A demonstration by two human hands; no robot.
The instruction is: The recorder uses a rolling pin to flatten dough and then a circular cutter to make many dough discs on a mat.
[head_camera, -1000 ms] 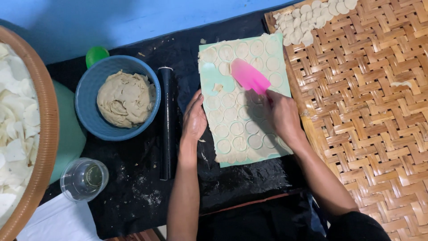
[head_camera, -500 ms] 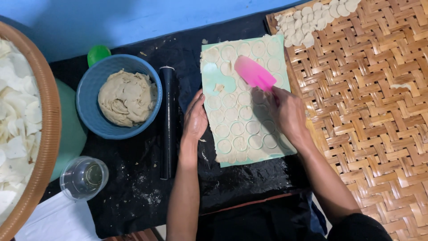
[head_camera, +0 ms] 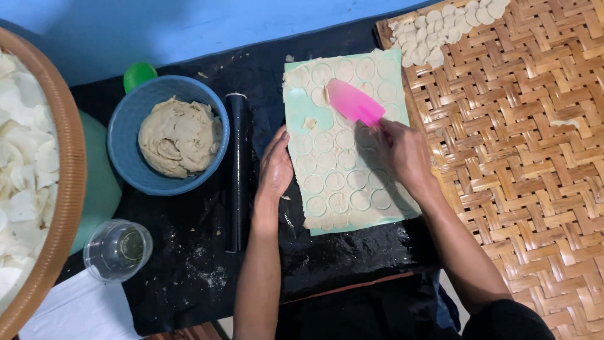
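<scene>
The right hand (head_camera: 402, 154) is gripping a pink scraper (head_camera: 353, 102), its fingers (head_camera: 385, 129) curled shut around the handle end while the flat blade is pointing up and to the left, lying on the rolled dough sheet (head_camera: 343, 164). The blade is sitting over the upper middle of the sheet, among the cut circles, just beside a bare patch where the pale green board (head_camera: 296, 119) is showing through and a small scrap of dough is resting. The left hand (head_camera: 275, 165) is lying flat along the sheet's left edge, its fingers (head_camera: 280, 140) pressed together and pointing up, pinning the dough and board and holding nothing.

The sheet is covering nearly all of the board, with only thin strips of green showing along the left side and the bottom edge. The board is lying on a black cloth (head_camera: 189, 277) spread over the bench. A black rolling pin (head_camera: 236, 170) is lying upright in the view just left of the left hand, close to the board's edge. Farther left a blue bowl (head_camera: 129, 126) is holding a lump of dough (head_camera: 178, 136), and a clear glass (head_camera: 117, 250) is standing below it. To the right the board's edge is meeting a woven bamboo tray (head_camera: 522, 157), wide and mostly bare, with cut dough rounds (head_camera: 440, 25) heaped at its top corner.
</scene>
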